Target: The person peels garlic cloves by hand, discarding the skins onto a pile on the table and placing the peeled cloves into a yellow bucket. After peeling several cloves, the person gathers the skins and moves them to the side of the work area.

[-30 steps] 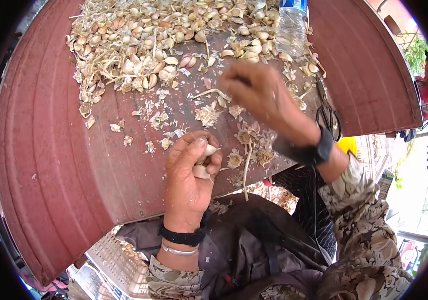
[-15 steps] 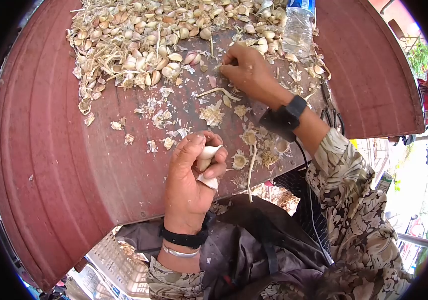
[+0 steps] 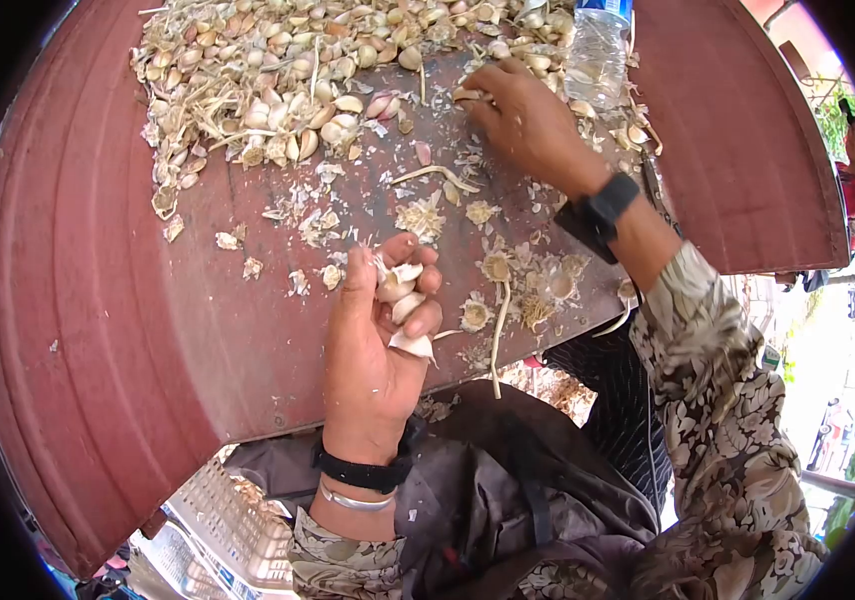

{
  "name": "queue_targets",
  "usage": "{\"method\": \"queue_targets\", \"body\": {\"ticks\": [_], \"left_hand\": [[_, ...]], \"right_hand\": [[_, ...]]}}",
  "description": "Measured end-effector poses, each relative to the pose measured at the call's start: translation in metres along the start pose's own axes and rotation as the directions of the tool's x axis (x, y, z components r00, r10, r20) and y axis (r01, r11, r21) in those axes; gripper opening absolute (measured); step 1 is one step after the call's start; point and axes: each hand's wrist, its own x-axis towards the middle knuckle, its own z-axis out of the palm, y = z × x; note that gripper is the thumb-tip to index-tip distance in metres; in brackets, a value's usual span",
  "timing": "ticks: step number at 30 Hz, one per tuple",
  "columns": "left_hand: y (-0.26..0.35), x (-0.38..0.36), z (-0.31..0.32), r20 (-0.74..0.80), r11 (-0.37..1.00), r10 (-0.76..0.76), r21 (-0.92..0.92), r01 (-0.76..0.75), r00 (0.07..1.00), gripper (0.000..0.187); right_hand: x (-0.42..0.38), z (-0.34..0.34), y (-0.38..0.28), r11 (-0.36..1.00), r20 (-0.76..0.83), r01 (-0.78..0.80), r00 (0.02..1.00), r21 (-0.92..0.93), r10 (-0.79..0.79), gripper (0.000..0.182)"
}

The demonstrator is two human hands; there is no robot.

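Several pale garlic cloves (image 3: 406,308) rest in my left hand (image 3: 373,365), whose fingers curl round them above the near part of the red table. Loose white skin clings to the cloves by the fingertips. My right hand (image 3: 538,130) is over the table near the bottle, with its thumb and fingers bent together round a pale garlic clove (image 3: 472,96), partly hidden by the fingers. Beyond and to the left of it spreads a large heap of garlic cloves (image 3: 278,85) mixed with dry stalks and skins.
A clear plastic bottle (image 3: 598,60) stands at the far right of the heap. Dry garlic root ends (image 3: 478,312), a long stalk (image 3: 501,340) and skin scraps litter the red table (image 3: 278,370). Below its near edge is a pale plastic basket (image 3: 233,535).
My right hand has moved slightly right and away from me, toward the bottle. The fingers of my left hand have loosened, showing more of the cloves.
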Motion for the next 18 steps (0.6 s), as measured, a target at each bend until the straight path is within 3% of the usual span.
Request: {"method": "queue_targets", "body": {"ticks": [1, 4, 8, 9, 10, 11, 12, 13, 14, 16, 17, 18], "left_hand": [[0.000, 0.000, 0.001, -0.027, 0.999, 0.019, 0.039, -0.018, 0.999, 0.039], [0.003, -0.002, 0.004, -0.017, 0.999, 0.021, 0.032, -0.021, 1.000, 0.033], [0.004, -0.001, 0.005, 0.008, 0.998, 0.036, 0.047, -0.036, 0.999, 0.032], [0.004, -0.002, 0.005, -0.002, 0.998, 0.043, 0.051, -0.043, 0.999, 0.031], [0.003, -0.003, 0.004, -0.006, 0.998, 0.045, 0.050, -0.045, 0.999, 0.031], [0.003, -0.004, 0.004, 0.005, 0.996, 0.059, 0.065, -0.059, 0.998, 0.028], [0.002, -0.004, 0.004, 0.013, 0.994, 0.071, 0.081, -0.072, 0.997, 0.025], [0.001, -0.004, 0.004, 0.011, 0.994, 0.070, 0.082, -0.070, 0.998, 0.025], [0.001, -0.004, 0.003, 0.015, 0.994, 0.068, 0.091, -0.069, 0.998, 0.021], [0.000, -0.005, 0.002, 0.013, 0.992, 0.066, 0.104, -0.067, 0.998, 0.017], [-0.001, -0.004, 0.001, 0.018, 0.993, 0.067, 0.101, -0.068, 0.998, 0.016], [-0.001, -0.004, 0.001, 0.026, 0.993, 0.069, 0.098, -0.071, 0.997, 0.015]], "right_hand": [[0.006, 0.004, 0.007, 1.000, 0.012, -0.003, 1.000, 0.008, 0.003, 0.013], [0.014, 0.018, 0.016, 0.958, 0.106, 0.055, 0.994, -0.280, -0.026, 0.016], [0.004, 0.010, 0.006, 0.966, 0.066, 0.068, 0.996, -0.250, -0.053, 0.012], [0.000, 0.000, -0.004, 0.996, 0.146, -0.086, 0.986, 0.003, 0.084, 0.012], [-0.005, -0.010, -0.013, 0.937, 0.257, -0.257, 0.947, 0.237, 0.194, 0.011], [-0.013, -0.019, -0.023, 0.937, 0.259, -0.256, 0.946, 0.236, 0.193, 0.011], [-0.023, -0.029, -0.032, 0.747, 0.379, -0.447, 0.882, 0.492, 0.279, 0.011], [-0.034, -0.037, -0.039, 0.451, 0.513, -0.599, 0.801, 0.662, 0.309, 0.011], [-0.044, -0.041, -0.042, 0.450, 0.515, -0.600, 0.800, 0.661, 0.309, 0.011], [-0.062, -0.049, -0.049, 0.001, 0.635, -0.642, 0.760, 0.767, 0.138, 0.015], [-0.071, -0.051, -0.054, -0.004, 0.636, -0.642, 0.759, 0.767, 0.139, 0.015], [-0.079, -0.053, -0.058, -0.198, 0.691, -0.667, 0.717, 0.719, 0.094, 0.017]]}}
